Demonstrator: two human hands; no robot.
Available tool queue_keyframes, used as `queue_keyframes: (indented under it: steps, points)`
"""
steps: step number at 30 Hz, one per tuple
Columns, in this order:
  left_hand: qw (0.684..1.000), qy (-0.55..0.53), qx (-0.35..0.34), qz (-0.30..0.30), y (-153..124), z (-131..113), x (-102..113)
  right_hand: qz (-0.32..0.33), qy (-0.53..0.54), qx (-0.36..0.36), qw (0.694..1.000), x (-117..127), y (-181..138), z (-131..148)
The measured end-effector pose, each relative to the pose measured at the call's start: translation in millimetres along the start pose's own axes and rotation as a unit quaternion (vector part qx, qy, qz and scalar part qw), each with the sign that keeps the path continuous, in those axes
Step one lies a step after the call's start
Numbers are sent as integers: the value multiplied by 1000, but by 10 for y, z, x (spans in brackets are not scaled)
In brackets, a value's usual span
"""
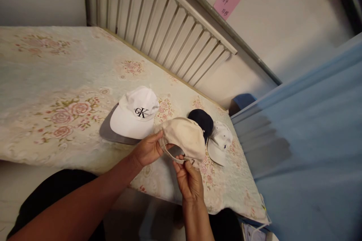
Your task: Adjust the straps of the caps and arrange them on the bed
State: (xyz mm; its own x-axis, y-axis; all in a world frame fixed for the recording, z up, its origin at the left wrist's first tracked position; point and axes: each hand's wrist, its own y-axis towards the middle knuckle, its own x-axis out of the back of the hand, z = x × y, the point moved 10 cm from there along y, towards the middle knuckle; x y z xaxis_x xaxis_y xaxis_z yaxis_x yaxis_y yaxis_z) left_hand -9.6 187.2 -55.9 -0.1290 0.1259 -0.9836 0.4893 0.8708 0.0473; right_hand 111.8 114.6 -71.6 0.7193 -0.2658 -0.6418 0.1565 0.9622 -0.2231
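A cream cap (183,135) is held above the near edge of the bed. My left hand (147,150) grips its back rim, fingers closed on the fabric. My right hand (189,180) pinches the cap's rear strap from below. To the left, a white cap with a black logo (134,115) rests on a grey cap (109,130). Just behind the cream cap sit a dark navy cap (202,119) and another white cap (220,141).
The caps lie on a floral mattress cover (56,83). A slatted metal bed rail (169,22) runs along the far side. A blue curtain (311,147) hangs at the right. A pink note (227,1) sticks to the wall.
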Motion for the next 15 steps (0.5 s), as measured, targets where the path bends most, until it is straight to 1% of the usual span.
queue_keyframes:
  steps: [4, 9, 12, 15]
  points:
    - [1000, 10, 6, 19, -7, 35, -17, -15, 3, 3, 1000, 83, 31, 67]
    - [1000, 12, 7, 19, -5, 50, 5, -32, 26, -13, 999, 132, 46, -22]
    - [1000, 17, 8, 10, 0, 56, 25, -34, 35, -22, 999, 106, 35, -111]
    - [999, 22, 28, 12, -9, 92, 15, -13, 44, -27, 999, 13, -7, -185]
